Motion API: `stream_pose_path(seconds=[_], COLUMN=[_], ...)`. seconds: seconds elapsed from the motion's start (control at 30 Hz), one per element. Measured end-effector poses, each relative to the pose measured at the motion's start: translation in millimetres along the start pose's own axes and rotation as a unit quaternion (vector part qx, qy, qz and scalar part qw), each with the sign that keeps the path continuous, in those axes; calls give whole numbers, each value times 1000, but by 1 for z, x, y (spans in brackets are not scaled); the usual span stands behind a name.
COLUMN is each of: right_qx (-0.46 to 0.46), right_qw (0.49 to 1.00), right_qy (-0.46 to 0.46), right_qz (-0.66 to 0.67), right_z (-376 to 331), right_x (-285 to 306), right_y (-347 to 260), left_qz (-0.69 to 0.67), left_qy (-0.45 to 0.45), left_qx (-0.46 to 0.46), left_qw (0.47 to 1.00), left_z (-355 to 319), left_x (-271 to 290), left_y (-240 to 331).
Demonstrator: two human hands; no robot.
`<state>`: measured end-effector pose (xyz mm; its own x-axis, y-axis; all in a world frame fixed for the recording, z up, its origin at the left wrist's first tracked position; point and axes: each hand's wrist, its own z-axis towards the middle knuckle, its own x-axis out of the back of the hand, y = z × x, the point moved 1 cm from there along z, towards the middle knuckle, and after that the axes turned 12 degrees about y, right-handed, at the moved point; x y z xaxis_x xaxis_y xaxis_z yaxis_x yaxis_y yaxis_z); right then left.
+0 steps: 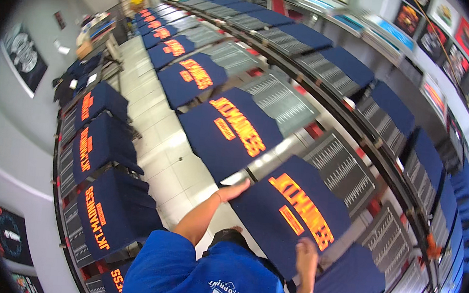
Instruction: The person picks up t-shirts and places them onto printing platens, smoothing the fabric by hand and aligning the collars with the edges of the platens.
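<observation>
A navy T-shirt (272,228) with a bright orange print lies flat on a board in front of me. My left hand (234,192) is at its left edge, fingers stretched out and slightly blurred. Near the lower right end of the print is my right hand (307,257), its fingers extended over or beside the shirt's right edge; I cannot tell whether they touch it. Neither hand visibly holds anything. Just beyond lies another navy shirt (204,138) with the same orange print. A navy shirt without visible print (352,285) is to my right.
Printed shirts on boards run in a row toward the far end, beside a long dark rail (380,142). More printed shirts (103,146) line the left side, across a tiled aisle (179,178). Farther right stand more boards with navy shirts (392,107). Someone in yellow (138,0) is far off.
</observation>
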<state>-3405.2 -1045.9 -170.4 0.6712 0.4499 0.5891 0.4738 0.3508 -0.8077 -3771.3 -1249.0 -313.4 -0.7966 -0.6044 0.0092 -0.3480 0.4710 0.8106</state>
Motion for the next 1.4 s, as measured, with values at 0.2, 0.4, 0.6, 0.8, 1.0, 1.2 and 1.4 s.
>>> stream_pose_path(seconds=[0.2, 0.4, 0.6, 0.8, 1.0, 1.2, 1.4], right_qx=[-26, -216, -182, 97, 96, 34, -67], right_qw=[885, 905, 947, 792, 850, 759, 735], right_qy=[-460, -284, 67, 223, 247, 399, 468], right_qz=[68, 234, 254, 560, 455, 512, 486], right_z=[-30, -18, 73, 64, 153, 146, 31], right_x=[-138, -201, -57, 180, 316, 383, 277], right_y=[-114, -134, -218, -260, -156, -164, -172], left_qz=[84, 106, 115, 48, 118, 26, 87], left_qy=[-60, -76, -3, -13, 220, 225, 175], left_qx=[-48, -239, -322, -515, -562, -771, -734], left_qw=[994, 962, 940, 856, 788, 595, 650], left_z=[-103, -155, -130, -87, -27, -121, -180], left_x=[45, -25, -90, -144, -77, -95, -49], left_y=[8, 90, 97, 173, 398, 514, 397])
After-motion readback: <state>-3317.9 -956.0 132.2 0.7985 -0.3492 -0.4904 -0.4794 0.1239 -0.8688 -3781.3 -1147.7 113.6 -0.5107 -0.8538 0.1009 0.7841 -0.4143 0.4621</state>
